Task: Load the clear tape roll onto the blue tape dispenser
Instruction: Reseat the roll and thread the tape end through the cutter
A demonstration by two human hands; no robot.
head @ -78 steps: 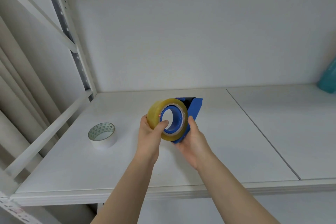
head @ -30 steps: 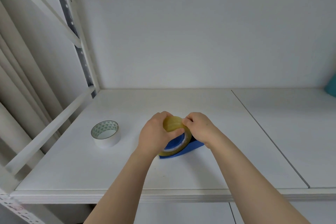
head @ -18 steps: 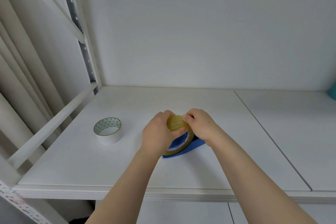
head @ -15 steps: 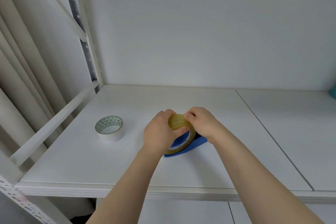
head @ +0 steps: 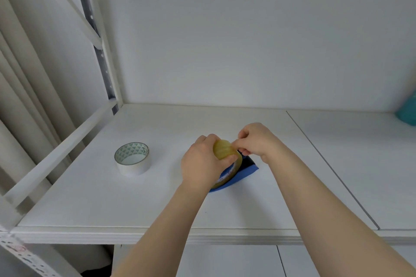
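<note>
I saw a white shelf point(head: 225, 209) carrying everything. My left hand point(head: 202, 164) gripped the tape roll point(head: 222, 149), seated on the dispenser point(head: 245, 168) mid-shelf. My right hand point(head: 256, 141) pinched the roll's top edge. A white roll point(head: 132, 158) sat left, apart.

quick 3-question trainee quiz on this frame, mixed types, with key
1. True or false: the clear tape roll lies apart from the blue dispenser.
2. Which hand wraps around the roll? A) left hand B) right hand
3. Fill in: the white roll sits on the shelf to the ____ of the hands.

Key: 1 false, it sits on the dispenser; 2 A, the right hand pinches at its top edge; 3 left.
</note>
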